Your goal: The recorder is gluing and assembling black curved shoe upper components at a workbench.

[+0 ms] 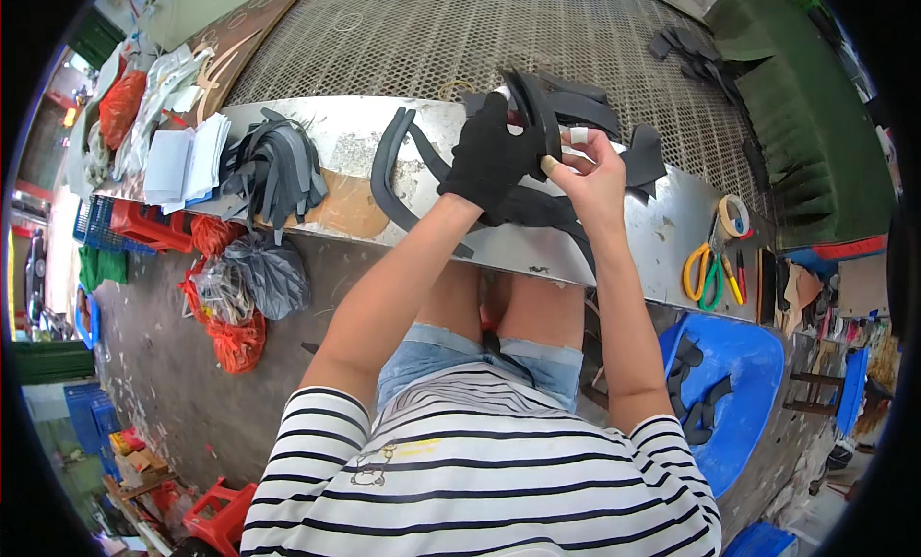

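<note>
The gloved left hand (484, 156) is gripping a curved black strip (535, 106) above the desk (338, 130); the right hand (593, 178) is pinching its lower end. Dark strips (276, 164) are lying bunched leftward.

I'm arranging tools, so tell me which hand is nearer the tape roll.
Right: the right hand is left of the tape roll; the gloved left hand is farther left.
</note>
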Motion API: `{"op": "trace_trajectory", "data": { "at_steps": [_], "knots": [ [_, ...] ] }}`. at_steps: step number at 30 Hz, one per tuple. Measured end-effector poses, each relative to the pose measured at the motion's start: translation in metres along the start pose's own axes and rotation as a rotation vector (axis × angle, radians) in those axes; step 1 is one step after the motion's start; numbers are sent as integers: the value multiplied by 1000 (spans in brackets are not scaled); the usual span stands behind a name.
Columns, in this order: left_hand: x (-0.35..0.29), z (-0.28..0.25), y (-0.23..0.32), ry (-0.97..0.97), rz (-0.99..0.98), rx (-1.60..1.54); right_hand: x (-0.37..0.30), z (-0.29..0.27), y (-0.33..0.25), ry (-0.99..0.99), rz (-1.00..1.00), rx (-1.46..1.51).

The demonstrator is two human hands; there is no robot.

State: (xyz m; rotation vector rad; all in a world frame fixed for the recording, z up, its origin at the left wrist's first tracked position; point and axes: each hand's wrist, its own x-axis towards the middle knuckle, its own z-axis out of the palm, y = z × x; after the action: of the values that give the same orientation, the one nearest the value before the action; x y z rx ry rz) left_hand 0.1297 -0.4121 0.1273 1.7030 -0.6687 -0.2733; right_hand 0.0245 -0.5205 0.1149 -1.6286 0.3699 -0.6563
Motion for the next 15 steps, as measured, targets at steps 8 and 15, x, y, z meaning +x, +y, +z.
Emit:
{"op": "trace_trajectory", "data": {
  "at_steps": [8, 15],
  "knots": [
    [25, 2, -43, -242, 105, -371, 3, 0, 1, 76, -101, 3],
    [8, -6, 21, -257, 44, -522, -7, -13, -15, -26, -302, -183]
  ]
}}
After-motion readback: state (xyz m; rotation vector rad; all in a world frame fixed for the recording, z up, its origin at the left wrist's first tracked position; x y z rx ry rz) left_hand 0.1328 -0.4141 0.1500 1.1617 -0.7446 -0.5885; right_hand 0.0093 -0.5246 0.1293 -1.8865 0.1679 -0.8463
